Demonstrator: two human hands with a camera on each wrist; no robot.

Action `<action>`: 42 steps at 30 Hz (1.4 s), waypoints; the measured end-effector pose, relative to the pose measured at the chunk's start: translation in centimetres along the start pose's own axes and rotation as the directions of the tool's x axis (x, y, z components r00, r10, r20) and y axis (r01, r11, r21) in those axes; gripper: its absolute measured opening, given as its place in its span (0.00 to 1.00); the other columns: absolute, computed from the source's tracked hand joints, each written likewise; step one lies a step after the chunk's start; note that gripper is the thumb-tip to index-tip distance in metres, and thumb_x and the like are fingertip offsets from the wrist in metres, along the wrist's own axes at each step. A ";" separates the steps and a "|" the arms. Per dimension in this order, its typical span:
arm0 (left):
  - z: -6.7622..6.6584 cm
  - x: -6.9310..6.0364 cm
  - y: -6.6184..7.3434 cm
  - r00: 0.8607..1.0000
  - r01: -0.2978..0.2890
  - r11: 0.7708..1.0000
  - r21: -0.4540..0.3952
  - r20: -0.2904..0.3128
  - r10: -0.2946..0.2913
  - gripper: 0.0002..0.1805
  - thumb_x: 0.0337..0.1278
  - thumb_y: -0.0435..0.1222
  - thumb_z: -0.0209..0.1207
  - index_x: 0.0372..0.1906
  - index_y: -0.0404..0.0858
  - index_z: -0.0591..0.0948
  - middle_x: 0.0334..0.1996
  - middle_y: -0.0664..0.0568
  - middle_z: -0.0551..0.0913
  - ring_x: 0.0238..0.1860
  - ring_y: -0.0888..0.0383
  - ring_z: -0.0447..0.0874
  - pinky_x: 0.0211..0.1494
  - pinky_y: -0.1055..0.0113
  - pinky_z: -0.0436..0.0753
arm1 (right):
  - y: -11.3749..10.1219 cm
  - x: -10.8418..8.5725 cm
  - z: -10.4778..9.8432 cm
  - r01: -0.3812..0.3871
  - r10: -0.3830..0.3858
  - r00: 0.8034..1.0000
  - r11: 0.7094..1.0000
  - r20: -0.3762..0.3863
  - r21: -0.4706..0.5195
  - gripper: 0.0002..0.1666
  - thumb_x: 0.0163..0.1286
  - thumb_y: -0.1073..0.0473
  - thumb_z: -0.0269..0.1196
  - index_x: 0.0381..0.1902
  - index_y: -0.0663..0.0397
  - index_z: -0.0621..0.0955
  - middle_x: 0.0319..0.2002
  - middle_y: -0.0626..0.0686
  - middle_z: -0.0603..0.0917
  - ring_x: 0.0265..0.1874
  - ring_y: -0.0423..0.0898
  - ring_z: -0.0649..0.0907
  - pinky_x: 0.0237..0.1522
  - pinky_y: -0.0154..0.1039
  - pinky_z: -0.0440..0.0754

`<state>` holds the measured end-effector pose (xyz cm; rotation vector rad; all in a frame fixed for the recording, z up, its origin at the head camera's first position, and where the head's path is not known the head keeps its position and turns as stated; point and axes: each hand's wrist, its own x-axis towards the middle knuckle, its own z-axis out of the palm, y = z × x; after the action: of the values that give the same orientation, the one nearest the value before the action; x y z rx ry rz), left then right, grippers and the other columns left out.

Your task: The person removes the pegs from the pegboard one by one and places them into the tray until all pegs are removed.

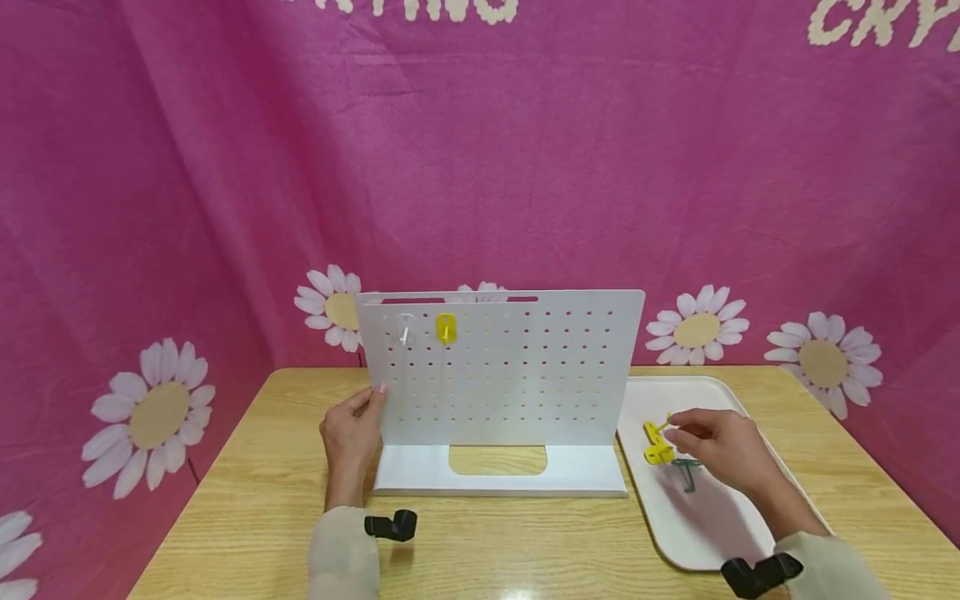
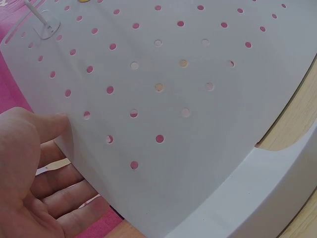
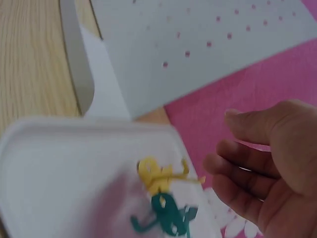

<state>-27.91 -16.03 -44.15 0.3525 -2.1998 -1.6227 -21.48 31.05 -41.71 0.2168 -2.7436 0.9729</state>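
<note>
The left forearm is clothed in a pale, cream-toned left sleeve [image 1: 343,557], the right in a matching right sleeve [image 1: 834,568]. Both are ended short of the wrist, and the left hand [image 1: 352,427] and right hand [image 1: 723,446] are left bare. Beside each cuff a small, matt black, blocky device is seen: the left device [image 1: 392,525] is formed as a bar with a thicker, rounded end, the right device [image 1: 761,576] as two lumps with a dip between.

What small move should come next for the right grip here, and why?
Probably close the right grip on a yellow hook in the tray: the grip is beside the hook and looks empty in its wrist view, while the left grip holds the pegboard, where a white hook sits.
</note>
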 end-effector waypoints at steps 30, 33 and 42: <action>-0.1 0.0 0.2 1.000 0.019 1.000 -0.016 0.014 -0.019 0.29 0.64 0.54 0.63 0.56 0.34 0.84 0.52 0.37 0.84 0.54 0.42 0.82 0.56 0.47 0.78 | -17.7 7.1 5.8 0.228 -0.256 0.967 0.870 0.005 0.438 0.18 0.65 0.63 0.70 0.51 0.66 0.85 0.43 0.56 0.88 0.42 0.49 0.88 0.43 0.43 0.85; -0.2 0.0 0.2 1.000 0.019 1.000 -0.021 0.024 -0.019 0.30 0.64 0.55 0.63 0.57 0.35 0.84 0.53 0.37 0.83 0.54 0.42 0.81 0.56 0.47 0.78 | -19.0 7.7 6.5 0.240 -0.269 0.963 0.858 -0.002 0.455 0.18 0.65 0.64 0.70 0.51 0.66 0.85 0.44 0.57 0.88 0.42 0.49 0.87 0.44 0.43 0.84; -0.1 0.0 0.1 1.000 0.011 1.000 -0.022 0.016 -0.010 0.30 0.63 0.54 0.63 0.57 0.34 0.84 0.53 0.37 0.83 0.54 0.41 0.81 0.57 0.47 0.78 | -21.6 9.1 8.7 0.243 -0.265 0.964 0.832 -0.026 0.498 0.17 0.65 0.65 0.70 0.51 0.67 0.85 0.43 0.58 0.88 0.39 0.49 0.88 0.41 0.43 0.84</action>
<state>-27.89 -16.07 -44.06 0.3471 -2.1936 -1.6589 -27.03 8.31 -32.89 0.6771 -2.3538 1.5893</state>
